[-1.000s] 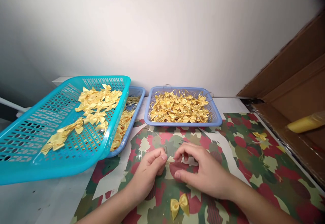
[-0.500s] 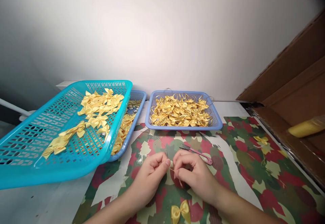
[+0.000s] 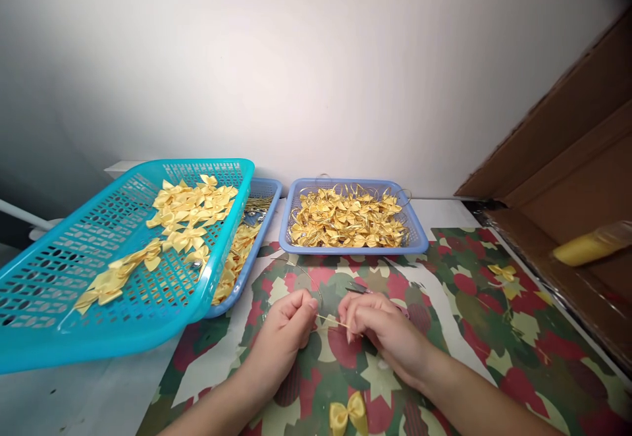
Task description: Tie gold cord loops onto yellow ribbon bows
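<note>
Head view shows me a gold cord (image 3: 334,321) stretched across the gap between the hands, running left to right and dipping slightly rightward. The left hand (image 3: 286,327) pinches it between thumb and forefinger; the right hand (image 3: 379,325) has its fingertips closed on the other side. A thin arc curves away beyond the left thumb, but I cannot tell if it is the same strand. One yellow satin bow (image 3: 338,416) lies on the camouflage-print cover (image 3: 476,317), nearer me than both hands, slightly closer to the right fingertips, its long axis side to side. I can read no brand, label or writing.
</note>
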`<act>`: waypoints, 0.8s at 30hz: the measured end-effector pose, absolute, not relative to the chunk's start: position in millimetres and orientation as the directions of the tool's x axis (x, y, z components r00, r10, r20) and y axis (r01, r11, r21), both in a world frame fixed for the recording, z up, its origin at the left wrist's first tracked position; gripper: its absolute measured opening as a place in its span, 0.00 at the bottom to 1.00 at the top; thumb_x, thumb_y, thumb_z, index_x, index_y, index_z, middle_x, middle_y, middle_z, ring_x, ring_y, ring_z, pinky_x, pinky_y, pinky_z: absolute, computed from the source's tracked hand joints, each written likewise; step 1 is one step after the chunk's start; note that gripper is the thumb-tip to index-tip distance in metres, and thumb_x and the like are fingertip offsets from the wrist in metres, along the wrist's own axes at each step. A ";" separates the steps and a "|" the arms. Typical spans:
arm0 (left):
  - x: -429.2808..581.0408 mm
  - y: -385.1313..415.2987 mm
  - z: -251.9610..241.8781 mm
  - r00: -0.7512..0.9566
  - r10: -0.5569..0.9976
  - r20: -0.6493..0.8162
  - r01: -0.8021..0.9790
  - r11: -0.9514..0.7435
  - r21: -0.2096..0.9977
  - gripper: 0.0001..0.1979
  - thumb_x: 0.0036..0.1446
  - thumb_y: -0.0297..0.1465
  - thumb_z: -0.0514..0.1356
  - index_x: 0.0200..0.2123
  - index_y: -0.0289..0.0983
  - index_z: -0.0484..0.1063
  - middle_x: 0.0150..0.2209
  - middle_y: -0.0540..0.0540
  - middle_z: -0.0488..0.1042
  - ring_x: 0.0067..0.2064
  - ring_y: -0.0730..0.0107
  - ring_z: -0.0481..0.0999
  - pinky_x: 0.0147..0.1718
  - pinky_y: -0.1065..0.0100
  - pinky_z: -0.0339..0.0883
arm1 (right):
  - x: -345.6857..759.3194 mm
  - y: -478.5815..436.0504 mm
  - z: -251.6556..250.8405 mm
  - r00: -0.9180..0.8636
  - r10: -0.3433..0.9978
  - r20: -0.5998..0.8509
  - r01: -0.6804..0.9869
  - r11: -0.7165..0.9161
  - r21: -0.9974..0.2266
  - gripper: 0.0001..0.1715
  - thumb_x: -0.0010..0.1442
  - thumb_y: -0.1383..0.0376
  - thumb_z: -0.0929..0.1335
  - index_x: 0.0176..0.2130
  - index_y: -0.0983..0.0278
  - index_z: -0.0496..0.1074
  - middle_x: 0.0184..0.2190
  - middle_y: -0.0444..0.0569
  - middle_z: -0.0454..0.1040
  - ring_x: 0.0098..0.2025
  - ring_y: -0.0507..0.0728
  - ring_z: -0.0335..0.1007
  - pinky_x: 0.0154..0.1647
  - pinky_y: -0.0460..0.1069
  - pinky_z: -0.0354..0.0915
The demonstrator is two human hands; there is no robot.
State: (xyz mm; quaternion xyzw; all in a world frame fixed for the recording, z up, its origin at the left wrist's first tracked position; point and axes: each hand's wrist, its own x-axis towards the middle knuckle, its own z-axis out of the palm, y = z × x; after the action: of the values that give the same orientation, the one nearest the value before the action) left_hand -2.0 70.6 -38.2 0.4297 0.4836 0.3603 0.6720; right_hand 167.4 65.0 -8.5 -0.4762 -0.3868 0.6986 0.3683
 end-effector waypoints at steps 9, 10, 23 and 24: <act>-4.1 72.1 -40.6 0.224 0.915 -0.336 -0.060 0.357 0.932 0.29 0.49 0.56 0.60 0.21 0.39 0.54 0.16 0.60 0.48 0.19 0.81 0.44 0.18 0.74 0.41 | 169.4 64.3 -6.9 -0.268 0.865 -0.425 -0.167 -0.476 -0.863 0.09 0.37 0.67 0.63 0.11 0.64 0.67 0.26 0.47 0.66 0.30 0.52 0.59 0.30 0.47 0.53; -4.4 72.4 -41.2 0.216 0.919 -0.330 -0.058 0.349 0.935 0.29 0.49 0.56 0.59 0.21 0.39 0.54 0.16 0.60 0.48 0.19 0.81 0.44 0.18 0.74 0.41 | 170.1 64.3 -6.8 -0.266 0.865 -0.427 -0.169 -0.477 -0.862 0.09 0.37 0.67 0.63 0.11 0.64 0.67 0.26 0.47 0.66 0.30 0.52 0.60 0.30 0.47 0.53; -5.8 72.7 -45.3 0.263 0.906 -0.330 -0.178 0.382 0.907 0.26 0.51 0.52 0.61 0.23 0.38 0.55 0.18 0.58 0.49 0.20 0.80 0.45 0.18 0.76 0.41 | 173.3 64.7 -6.8 -0.275 0.831 -0.483 -0.275 -0.549 -0.789 0.07 0.40 0.65 0.68 0.17 0.66 0.72 0.22 0.45 0.66 0.25 0.50 0.57 0.28 0.47 0.53; -5.6 71.5 -42.6 0.261 0.912 -0.317 -0.164 0.366 0.916 0.24 0.53 0.51 0.60 0.24 0.38 0.57 0.19 0.57 0.52 0.20 0.80 0.48 0.18 0.76 0.44 | 173.3 64.1 -8.8 -0.292 0.823 -0.487 -0.300 -0.563 -0.770 0.07 0.41 0.65 0.68 0.18 0.66 0.72 0.22 0.45 0.67 0.25 0.50 0.57 0.28 0.47 0.53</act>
State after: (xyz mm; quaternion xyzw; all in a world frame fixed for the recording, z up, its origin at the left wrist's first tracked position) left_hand -5.6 71.5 -42.6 0.4034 0.4636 0.3930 0.6840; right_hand 173.3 64.1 -8.8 -0.4634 -0.2818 0.7528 0.3730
